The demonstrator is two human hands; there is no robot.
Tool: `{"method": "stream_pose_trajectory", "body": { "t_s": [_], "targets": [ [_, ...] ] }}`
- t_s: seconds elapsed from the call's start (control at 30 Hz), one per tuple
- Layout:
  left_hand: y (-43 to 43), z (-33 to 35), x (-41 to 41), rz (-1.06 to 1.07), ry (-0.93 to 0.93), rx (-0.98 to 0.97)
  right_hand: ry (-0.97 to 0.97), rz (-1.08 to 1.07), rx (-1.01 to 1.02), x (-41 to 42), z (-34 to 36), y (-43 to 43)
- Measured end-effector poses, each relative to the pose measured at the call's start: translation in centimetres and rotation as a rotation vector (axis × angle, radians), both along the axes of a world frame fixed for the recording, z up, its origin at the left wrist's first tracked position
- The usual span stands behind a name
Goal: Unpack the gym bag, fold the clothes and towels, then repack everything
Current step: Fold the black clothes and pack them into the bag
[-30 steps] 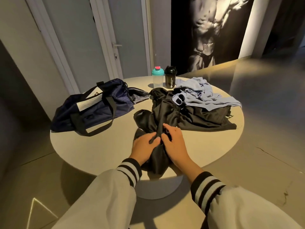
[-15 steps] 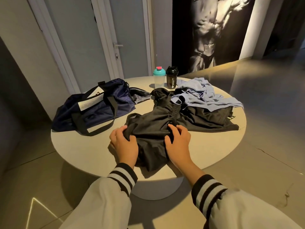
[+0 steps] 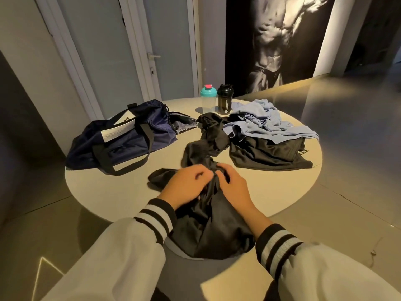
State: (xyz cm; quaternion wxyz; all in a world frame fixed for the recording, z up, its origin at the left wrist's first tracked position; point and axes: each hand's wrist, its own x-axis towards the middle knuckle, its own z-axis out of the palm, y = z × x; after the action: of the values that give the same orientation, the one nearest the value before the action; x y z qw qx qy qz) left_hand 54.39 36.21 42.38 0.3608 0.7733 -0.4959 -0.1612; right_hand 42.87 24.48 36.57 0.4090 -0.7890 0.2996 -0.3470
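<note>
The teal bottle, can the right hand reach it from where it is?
Probably yes, with a stretch. Only the crumpled black garment lies low between the right hand and the teal bottle, nothing tall. But that hand grips the garment, so it must let go first.

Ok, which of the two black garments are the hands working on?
The near black garment, hanging off the table; left hand and right hand grip it. The other black garment lies farther right, under the light blue cloth, untouched.
</note>
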Motion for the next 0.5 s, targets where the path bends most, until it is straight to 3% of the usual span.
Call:
{"method": "stream_pose_trajectory", "body": {
  "t_s": [0.07, 0.1, 0.2, 0.27, 0.33, 0.43, 0.5],
  "targets": [
    [-0.6, -0.4, 0.9, 0.173, -0.112, -0.159, 0.022, 0.148, -0.086, 0.0, -0.5, 0.3],
    [-0.9, -0.8, 1.4, 0.204, -0.185, -0.131, 0.024, 0.197, -0.106, 0.1, -0.6, 0.4],
    [-1.1, -2.1, 2.0, 0.197, -0.206, 0.231, 0.02, 0.134, -0.135, 0.7, -0.9, 0.2],
    [-0.9, -3.0, 2.1, 0.187, -0.166, 0.322, 0.083, 0.063, -0.086, 1.2, -0.9, -0.2],
    [-0.7, -2.9, 2.1, 0.16, -0.155, 0.244, 0.178, 0.044, -0.055, 1.7, -1.0, -0.2],
    [-0.4, -1.8, 1.9, 0.132, 0.091, 0.035, 0.322, 0.054, -0.161, 1.9, -1.0, 0.2],
    [-0.1, -1.8, 1.8, 0.158, 0.116, -0.033, 0.269, 0.078, -0.151, 1.6, -1.0, 0.1]
  ]
}}
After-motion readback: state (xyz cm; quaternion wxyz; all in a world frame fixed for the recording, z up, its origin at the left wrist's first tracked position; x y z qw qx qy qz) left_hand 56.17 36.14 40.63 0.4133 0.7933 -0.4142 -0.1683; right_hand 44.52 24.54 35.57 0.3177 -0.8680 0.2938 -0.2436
